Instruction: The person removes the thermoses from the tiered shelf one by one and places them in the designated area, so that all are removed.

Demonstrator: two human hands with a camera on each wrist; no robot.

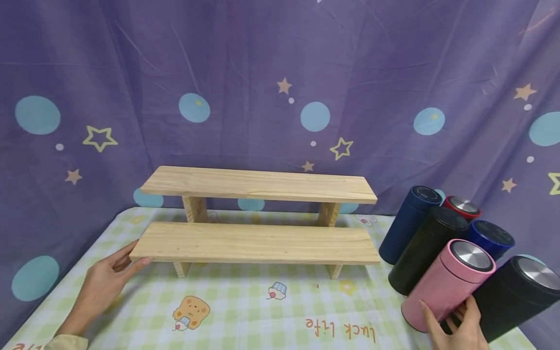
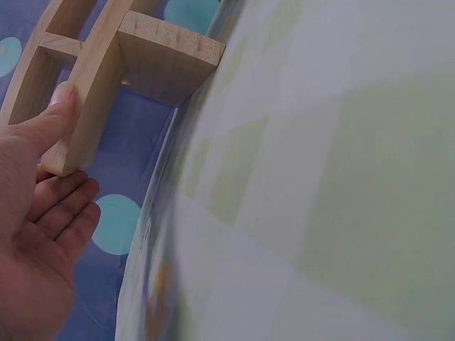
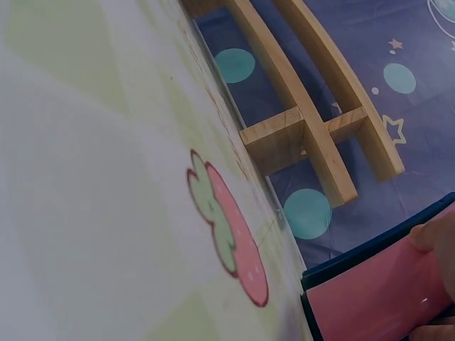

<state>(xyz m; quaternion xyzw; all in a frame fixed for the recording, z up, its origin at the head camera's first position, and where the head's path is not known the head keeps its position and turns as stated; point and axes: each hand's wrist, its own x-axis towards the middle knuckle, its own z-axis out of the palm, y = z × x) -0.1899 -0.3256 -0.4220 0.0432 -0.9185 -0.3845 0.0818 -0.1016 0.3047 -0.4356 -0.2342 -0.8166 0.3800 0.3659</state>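
Observation:
A two-tier wooden shelf stands on the table, its upper board behind and above the lower one. My left hand pinches the left end of the lower board, the thumb on its front edge and the fingers underneath. At the right, my right hand grips a pink thermos low on its body. This thermos has a silver lid top and stands among other thermoses; in the right wrist view its pink side fills the lower right corner.
Around the pink thermos are a black thermos with a silver lid, an all-black one, a dark blue one, a bright blue one and a red-rimmed one. A checked tablecloth covers the table; a purple curtain hangs behind.

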